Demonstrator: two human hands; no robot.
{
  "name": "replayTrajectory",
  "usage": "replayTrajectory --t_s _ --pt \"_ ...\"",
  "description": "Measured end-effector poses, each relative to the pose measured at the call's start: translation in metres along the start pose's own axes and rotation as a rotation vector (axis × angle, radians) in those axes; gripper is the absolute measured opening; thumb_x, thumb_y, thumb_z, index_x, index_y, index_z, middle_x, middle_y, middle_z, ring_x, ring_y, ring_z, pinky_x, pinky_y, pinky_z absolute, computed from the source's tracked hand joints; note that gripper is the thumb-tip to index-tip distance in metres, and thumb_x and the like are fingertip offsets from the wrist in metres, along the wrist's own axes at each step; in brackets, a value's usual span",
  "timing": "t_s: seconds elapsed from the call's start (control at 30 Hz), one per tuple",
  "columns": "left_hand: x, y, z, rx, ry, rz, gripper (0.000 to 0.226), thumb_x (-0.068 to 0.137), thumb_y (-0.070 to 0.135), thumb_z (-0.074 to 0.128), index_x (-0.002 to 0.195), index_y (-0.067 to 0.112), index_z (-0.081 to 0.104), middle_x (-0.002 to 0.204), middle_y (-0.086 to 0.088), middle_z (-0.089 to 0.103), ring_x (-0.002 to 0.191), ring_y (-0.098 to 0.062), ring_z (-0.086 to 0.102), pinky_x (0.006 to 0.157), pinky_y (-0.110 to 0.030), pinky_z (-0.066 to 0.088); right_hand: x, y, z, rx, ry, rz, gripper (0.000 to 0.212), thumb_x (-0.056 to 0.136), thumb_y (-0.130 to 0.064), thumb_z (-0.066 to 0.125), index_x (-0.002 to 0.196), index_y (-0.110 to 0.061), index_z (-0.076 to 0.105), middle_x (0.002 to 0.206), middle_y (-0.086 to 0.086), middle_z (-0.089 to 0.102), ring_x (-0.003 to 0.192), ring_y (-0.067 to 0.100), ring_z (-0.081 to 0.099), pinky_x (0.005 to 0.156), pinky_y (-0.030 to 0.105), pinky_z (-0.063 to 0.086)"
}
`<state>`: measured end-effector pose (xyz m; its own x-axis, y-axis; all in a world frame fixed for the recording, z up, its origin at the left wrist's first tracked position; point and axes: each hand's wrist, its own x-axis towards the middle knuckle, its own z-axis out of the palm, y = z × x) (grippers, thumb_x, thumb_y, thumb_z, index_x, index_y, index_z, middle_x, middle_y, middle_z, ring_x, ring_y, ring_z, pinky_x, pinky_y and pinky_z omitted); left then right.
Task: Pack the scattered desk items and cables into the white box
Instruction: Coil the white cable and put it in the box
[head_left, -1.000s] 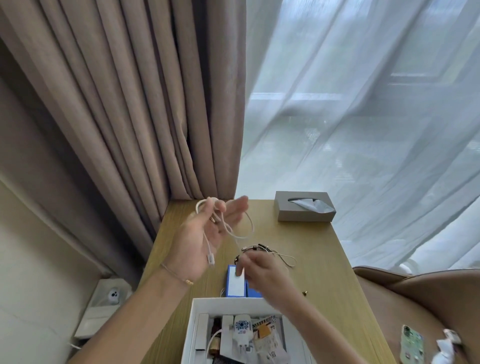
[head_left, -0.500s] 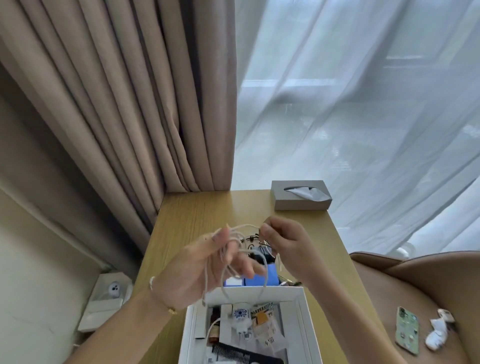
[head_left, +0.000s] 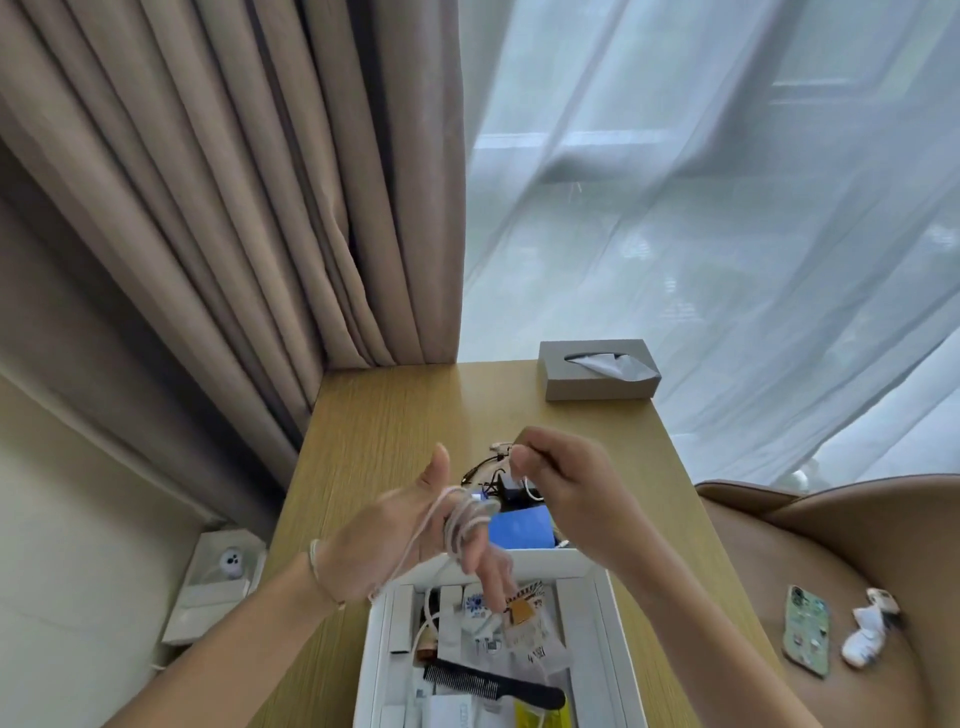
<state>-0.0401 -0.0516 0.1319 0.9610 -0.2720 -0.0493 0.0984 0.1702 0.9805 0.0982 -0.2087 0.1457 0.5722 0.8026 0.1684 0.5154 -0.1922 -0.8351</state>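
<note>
You are holding a white cable (head_left: 457, 525) over the desk (head_left: 374, 415), just above the white box (head_left: 613, 623).

Your left hand (head_left: 415, 540) is spread with loops wrapped around its fingers; your right hand (head_left: 566, 483) is pinching the cable's end.

Left hand (head_left: 415, 540) raised, palm open, fingers spread, right hand (head_left: 566, 483) beside it, thumb and forefinger pinched
</note>
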Motion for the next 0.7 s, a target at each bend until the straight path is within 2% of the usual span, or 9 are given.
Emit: replayTrajectory --t_s 0.07,0.13,0.23,0.3,0.37,0.43,0.53,0.6,0.7 --pt "0.005 0.016 0.003 -0.117 0.062 0.163 0.068 0.107 0.049 0.020 0.091 -0.001 0.063 0.109 -0.035 0.068 0.111 -0.047 0.062 0.103 -0.045 0.044 -0.001 0.008 0.017 -0.047 -0.039 0.044 0.030 0.102 -0.009 0.053 0.075 -0.019 0.059 0.067 0.000 0.060 0.063 0.014 0.053 0.064 0.037 0.047" --pt "0.012 0.025 0.003 -0.074 0.332 0.274 0.049 0.108 0.036 0.033 0.105 -0.002 0.065 0.121 -0.030 0.066 0.121 -0.041 0.060 0.102 -0.035 0.048 -0.013 0.008 0.039 -0.190 -0.179 0.059 0.022 0.102 -0.009 0.050 0.085 -0.014 0.064 0.078 -0.004 0.066 0.072 0.018 0.061 0.076 0.042 0.055" --pt "0.017 0.021 0.002 0.156 0.664 0.222 0.052 0.105 0.041 0.034 0.118 0.002 0.066 0.122 -0.011 0.071 0.122 -0.020 0.063 0.105 -0.027 0.047 -0.033 -0.007 0.057 -0.315 -0.350 0.015 0.023 0.102 -0.015 0.042 0.088 -0.021 0.059 0.076 -0.011 0.058 0.070 0.019 0.053 0.072 0.044 0.051" --pt "0.014 0.009 0.000 0.519 0.691 0.045 0.069 0.098 0.065 0.028 0.106 0.013 0.071 0.108 -0.004 0.075 0.104 -0.011 0.065 0.099 -0.035 0.050 -0.033 -0.020 0.043 -0.330 -0.343 -0.034 0.025 0.104 -0.022 0.042 0.085 -0.024 0.058 0.072 -0.010 0.059 0.067 0.016 0.055 0.068 0.041 0.050" --pt "0.006 -0.003 -0.002 0.733 0.542 -0.127 0.091 0.086 0.084 0.014 0.087 0.013 0.071 0.088 -0.003 0.071 0.082 -0.012 0.061 0.090 -0.046 0.050 -0.024 -0.028 0.015 -0.269 -0.273 -0.050 0.027 0.103 -0.024 0.049 0.080 -0.032 0.060 0.069 -0.014 0.063 0.062 0.005 0.056 0.062 0.023 0.049" --pt "0.000 -0.011 -0.001 0.595 0.329 -0.180 0.095 0.088 0.078 0.006 0.084 0.009 0.072 0.093 -0.004 0.075 0.095 -0.015 0.068 0.104 -0.048 0.043 -0.012 -0.025 -0.014 -0.132 -0.149 -0.069 0.033 0.102 -0.023 0.055 0.071 -0.034 0.056 0.062 -0.009 0.058 0.055 0.004 0.049 0.056 0.017 0.039" --pt "-0.005 0.000 0.007 0.156 0.097 -0.039 0.083 0.101 0.058 0.012 0.090 -0.004 0.067 0.109 -0.031 0.070 0.117 -0.042 0.062 0.114 -0.050 0.035 0.003 -0.007 -0.023 -0.015 0.015 -0.015 0.033 0.102 -0.018 0.055 0.070 -0.019 0.056 0.059 0.002 0.048 0.056 0.013 0.040 0.056 0.029 0.034" --pt "-0.002 0.018 0.008 -0.105 0.114 0.123 0.070 0.104 0.052 0.026 0.092 -0.004 0.065 0.118 -0.039 0.063 0.125 -0.050 0.054 0.117 -0.047 0.032 0.006 0.003 -0.005 -0.021 -0.055 0.097 0.032 0.103 -0.013 0.052 0.071 -0.012 0.057 0.064 0.003 0.050 0.062 0.015 0.043 0.063 0.040 0.042" --pt "0.006 0.032 -0.001 -0.207 0.417 0.278 0.054 0.105 0.043 0.037 0.106 0.001 0.070 0.128 -0.030 0.062 0.131 -0.040 0.053 0.119 -0.048 0.030 -0.012 0.003 0.036 -0.124 -0.347 0.155 0.035 0.107 -0.021 0.045 0.074 -0.019 0.057 0.070 -0.005 0.056 0.068 0.014 0.052 0.077 0.044 0.052"
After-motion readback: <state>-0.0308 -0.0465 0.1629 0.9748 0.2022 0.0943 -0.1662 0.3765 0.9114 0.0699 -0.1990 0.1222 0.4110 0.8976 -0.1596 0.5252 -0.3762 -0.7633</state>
